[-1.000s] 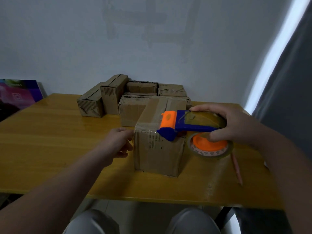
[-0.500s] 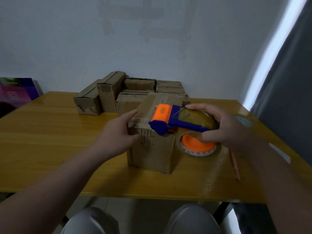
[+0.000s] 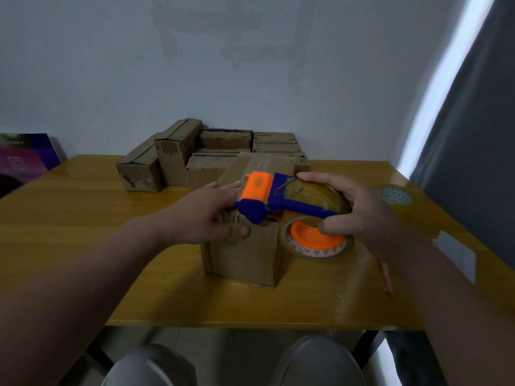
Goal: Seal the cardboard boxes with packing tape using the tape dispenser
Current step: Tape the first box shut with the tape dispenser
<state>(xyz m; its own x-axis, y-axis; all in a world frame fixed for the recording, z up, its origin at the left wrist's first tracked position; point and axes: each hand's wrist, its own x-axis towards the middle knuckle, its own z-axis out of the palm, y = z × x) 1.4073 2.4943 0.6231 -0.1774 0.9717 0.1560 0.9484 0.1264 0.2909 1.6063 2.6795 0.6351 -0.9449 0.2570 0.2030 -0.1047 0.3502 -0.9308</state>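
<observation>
Cardboard box [image 3: 242, 257] sits mid-table, near the front edge: corrugated, brown, scuffed, clear tape glossy along its lid.
Far left: glossy purple board [image 3: 25, 157] leaning on the wall.
Wooden table [image 3: 83, 218], yellow varnish, shiny.
Back centre-left: cluster of small boxes [image 3: 178, 151], raw fluted edges showing, packed tight together.
Left hand [image 3: 206, 215] grips the front box's near top edge, fingers flat on the lid, thumb on the front face.
Tape dispenser [image 3: 281, 201] rests on that lid: blue plastic frame, orange roller head pointing left, arched guard smeared with tape residue.
Tape roll [image 3: 317, 253] hangs off its near side, clear film on an orange hub.
Right hand [image 3: 362, 215] wraps the dispenser, fingers over the arch, thumb on the hub.
Right of that: spare clear tape roll [image 3: 394, 196] lying flat, thin reddish pencil [image 3: 386, 277], white paper slip [image 3: 457, 254].
Grey curtain [image 3: 473, 135] at far right.
</observation>
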